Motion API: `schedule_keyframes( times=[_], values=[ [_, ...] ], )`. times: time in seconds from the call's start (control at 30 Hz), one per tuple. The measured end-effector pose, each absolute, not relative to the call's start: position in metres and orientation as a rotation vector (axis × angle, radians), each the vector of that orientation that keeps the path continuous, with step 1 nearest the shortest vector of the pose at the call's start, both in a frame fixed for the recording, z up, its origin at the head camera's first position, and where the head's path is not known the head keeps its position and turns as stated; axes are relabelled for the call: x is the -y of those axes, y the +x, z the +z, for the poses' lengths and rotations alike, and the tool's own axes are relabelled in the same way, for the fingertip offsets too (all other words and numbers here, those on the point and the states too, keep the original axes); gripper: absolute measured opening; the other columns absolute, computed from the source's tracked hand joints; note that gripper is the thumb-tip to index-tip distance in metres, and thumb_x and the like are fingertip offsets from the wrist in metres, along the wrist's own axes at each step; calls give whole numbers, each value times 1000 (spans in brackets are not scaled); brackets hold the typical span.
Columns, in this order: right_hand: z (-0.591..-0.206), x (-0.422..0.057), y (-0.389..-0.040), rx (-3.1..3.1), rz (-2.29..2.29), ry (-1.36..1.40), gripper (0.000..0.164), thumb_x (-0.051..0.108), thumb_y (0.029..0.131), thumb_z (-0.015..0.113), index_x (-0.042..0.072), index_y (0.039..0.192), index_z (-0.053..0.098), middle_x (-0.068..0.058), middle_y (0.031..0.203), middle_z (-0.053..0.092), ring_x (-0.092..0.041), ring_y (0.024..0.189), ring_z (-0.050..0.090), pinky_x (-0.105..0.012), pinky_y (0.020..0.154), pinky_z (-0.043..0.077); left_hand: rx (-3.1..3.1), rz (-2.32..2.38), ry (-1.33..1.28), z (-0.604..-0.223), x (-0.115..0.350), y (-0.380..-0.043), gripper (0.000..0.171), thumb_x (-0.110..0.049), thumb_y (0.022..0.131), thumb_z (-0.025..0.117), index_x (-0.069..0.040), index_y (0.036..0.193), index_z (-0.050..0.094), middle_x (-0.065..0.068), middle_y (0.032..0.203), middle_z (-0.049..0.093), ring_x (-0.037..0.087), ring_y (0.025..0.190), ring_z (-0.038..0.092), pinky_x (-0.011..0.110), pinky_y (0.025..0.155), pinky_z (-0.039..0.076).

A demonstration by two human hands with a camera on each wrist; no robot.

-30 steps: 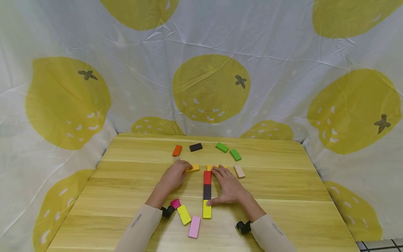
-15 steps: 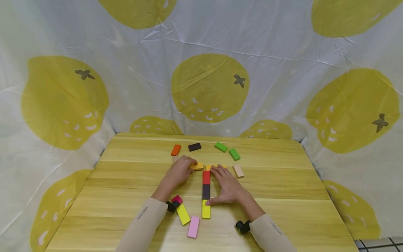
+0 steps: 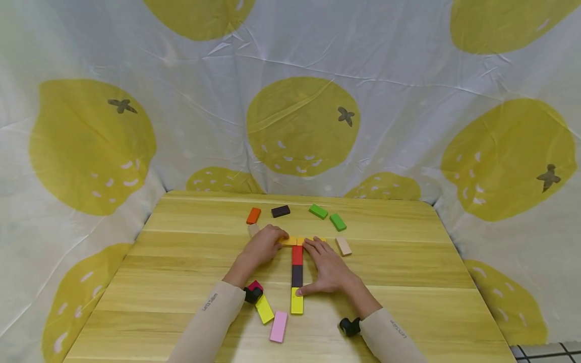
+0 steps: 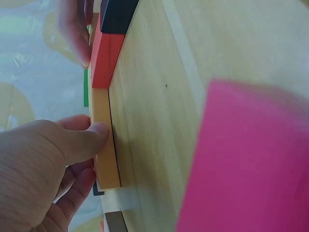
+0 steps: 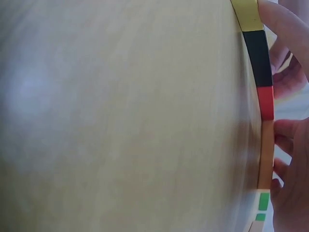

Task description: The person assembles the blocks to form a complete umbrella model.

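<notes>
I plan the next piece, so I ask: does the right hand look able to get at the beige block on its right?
Probably yes. The beige block lies uncovered just beside the right hand, whose fingers, at the right orange block, would likely need to leave that first.

The head view looked forward and down from above, taking in most of the table [image 3: 431, 282]. Both wrist views looked from low and close, the table turned sideways, and shared the red block [image 4: 107, 58] and black block [image 4: 117, 17].
</notes>
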State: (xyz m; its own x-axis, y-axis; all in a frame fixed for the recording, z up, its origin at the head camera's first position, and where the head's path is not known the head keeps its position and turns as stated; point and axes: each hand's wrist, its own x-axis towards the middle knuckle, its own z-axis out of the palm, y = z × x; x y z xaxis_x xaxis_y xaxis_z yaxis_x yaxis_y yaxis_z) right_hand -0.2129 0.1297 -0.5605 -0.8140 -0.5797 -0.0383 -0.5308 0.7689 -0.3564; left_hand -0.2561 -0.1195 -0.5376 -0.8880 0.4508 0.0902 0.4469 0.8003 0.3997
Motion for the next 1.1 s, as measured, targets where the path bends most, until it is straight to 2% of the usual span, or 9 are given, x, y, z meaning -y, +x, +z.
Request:
schedule_keyframes(
  times=[0.63,0.8,0.9,1.1],
  values=[
    [-559,-130,-213,-2818,-492,-897,135,95,63,65,15,164,27,-1,171,24,-29,161,15,-50,128,23,-2993,652,700,-539,115,-252,23,-5,94,73,-9,117,76,6,123,74,25,112,65,40,103,55],
    [-558,-130,-213,-2815,-488,-898,135,94,63,65,15,164,27,0,171,24,-29,161,15,-49,129,23,-2991,596,709,-536,115,-248,25,-10,97,72,-9,121,74,6,126,69,26,117,63,40,105,54],
    [-559,-130,-213,-2814,-490,-901,134,94,63,66,15,164,27,-1,172,24,-29,161,14,-50,129,23,-2977,529,717,-535,114,-243,32,-19,98,71,-8,128,70,8,133,64,27,124,59,41,109,51],
    [-560,-130,-214,-2818,-490,-897,135,95,63,64,15,165,27,-1,172,24,-28,161,14,-50,128,23,-2911,453,738,-533,114,-231,58,-40,98,69,-6,144,59,10,150,51,29,139,48,43,115,47]
  ],
)
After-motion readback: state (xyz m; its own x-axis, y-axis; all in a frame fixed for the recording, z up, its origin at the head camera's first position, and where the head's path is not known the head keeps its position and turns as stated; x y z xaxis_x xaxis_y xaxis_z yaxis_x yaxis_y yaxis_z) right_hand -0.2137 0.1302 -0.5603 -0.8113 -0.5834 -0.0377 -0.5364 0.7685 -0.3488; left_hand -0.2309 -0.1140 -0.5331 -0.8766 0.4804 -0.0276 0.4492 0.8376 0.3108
